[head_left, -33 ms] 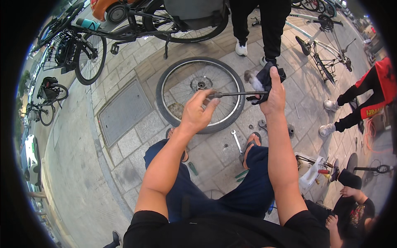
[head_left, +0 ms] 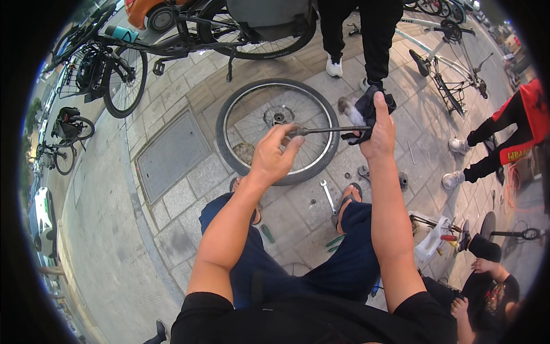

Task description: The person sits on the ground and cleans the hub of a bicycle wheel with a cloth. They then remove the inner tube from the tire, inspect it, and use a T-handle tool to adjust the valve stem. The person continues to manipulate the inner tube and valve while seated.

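My left hand [head_left: 272,155] grips the threaded left end of a thin metal axle rod [head_left: 332,129] between thumb and fingers. My right hand [head_left: 378,135] is closed on a dark and whitish rag [head_left: 358,109] around the rod's right end, thumb pointing up. A detached bicycle wheel [head_left: 226,106] with a hub disc lies flat on the paving beneath the rod. An open-ended wrench [head_left: 328,198] lies beside my right foot, near small metal parts [head_left: 364,172] and green-handled tools [head_left: 335,243].
A cargo bicycle [head_left: 126,80] stands beyond a metal ground cover [head_left: 172,155]. A person in dark trousers [head_left: 335,34] stands ahead. A white bicycle frame [head_left: 452,57] and a person in red [head_left: 524,126] are right. Another person [head_left: 498,292] crouches lower right, beside a white container [head_left: 427,243].
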Demonstrator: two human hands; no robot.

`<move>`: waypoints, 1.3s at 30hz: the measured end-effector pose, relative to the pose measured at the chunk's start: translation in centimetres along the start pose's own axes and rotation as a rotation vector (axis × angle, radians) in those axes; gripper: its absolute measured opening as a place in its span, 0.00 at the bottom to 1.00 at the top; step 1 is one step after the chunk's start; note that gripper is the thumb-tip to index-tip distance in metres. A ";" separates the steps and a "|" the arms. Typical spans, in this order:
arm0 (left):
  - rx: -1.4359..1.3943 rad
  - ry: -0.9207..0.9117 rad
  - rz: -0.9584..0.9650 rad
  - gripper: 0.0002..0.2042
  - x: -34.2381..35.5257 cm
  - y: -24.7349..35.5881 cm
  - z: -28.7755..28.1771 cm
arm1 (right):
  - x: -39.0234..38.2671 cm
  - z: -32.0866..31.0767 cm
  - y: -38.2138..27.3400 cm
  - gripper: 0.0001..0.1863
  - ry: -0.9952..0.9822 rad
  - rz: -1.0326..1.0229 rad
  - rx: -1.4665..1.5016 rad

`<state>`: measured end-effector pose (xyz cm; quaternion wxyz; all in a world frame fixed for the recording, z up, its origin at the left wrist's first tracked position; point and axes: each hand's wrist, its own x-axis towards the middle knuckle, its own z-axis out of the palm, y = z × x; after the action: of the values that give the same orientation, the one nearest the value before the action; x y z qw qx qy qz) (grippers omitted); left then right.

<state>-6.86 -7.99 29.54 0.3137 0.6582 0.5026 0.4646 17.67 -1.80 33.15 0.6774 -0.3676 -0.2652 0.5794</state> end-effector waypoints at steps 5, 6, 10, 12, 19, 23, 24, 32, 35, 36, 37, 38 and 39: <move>-0.006 -0.043 -0.041 0.16 0.0 -0.5 0.2 | 0.0 0.0 -0.2 0.18 -0.008 0.006 0.005; -0.017 -0.049 -0.035 0.17 0.0 -0.5 0.3 | 0.0 0.0 -0.3 0.18 0.005 0.009 0.001; -0.100 -0.116 -0.116 0.17 -0.1 -0.6 0.3 | -0.1 0.1 -0.4 0.19 0.022 0.018 0.003; -0.156 -0.168 -0.164 0.17 -0.1 -0.6 0.2 | -0.1 0.1 -0.4 0.19 0.028 0.020 0.021; -0.241 -0.327 -0.248 0.22 0.2 -0.5 -0.2 | 0.1 0.0 -0.2 0.22 -0.024 0.028 0.079; -0.356 -0.334 -0.290 0.22 0.2 -0.5 -0.1 | 0.2 -0.1 -0.1 0.22 -0.048 0.039 0.089; -0.384 -0.332 -0.341 0.22 0.2 -0.5 0.0 | 0.2 0.0 -0.1 0.22 -0.066 0.039 0.098; -0.601 -0.336 -0.448 0.24 0.3 -1.5 0.6 | -0.5 0.6 -0.5 0.23 -0.102 0.080 0.135; -0.656 -0.324 -0.520 0.25 0.2 -1.4 0.7 | -0.6 0.8 -0.5 0.22 -0.086 0.082 0.135; -0.663 -0.319 -0.527 0.25 0.2 -1.3 0.7 | -0.7 0.9 -0.5 0.22 -0.104 0.064 0.146; -0.666 -0.312 -0.543 0.26 0.2 -1.2 0.7 | -0.7 1.0 -0.5 0.22 -0.099 0.055 0.150; -0.671 -0.303 -0.558 0.26 0.2 -1.1 0.7 | -0.7 1.0 -0.5 0.22 -0.101 0.056 0.154; -0.676 -0.306 -0.563 0.26 0.2 -1.0 0.8 | -0.7 1.0 -0.5 0.22 -0.081 0.065 0.151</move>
<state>-6.49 -7.42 28.47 0.6950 0.4179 0.4301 0.3967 17.00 -2.30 34.20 0.6727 -0.3000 -0.2357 0.6340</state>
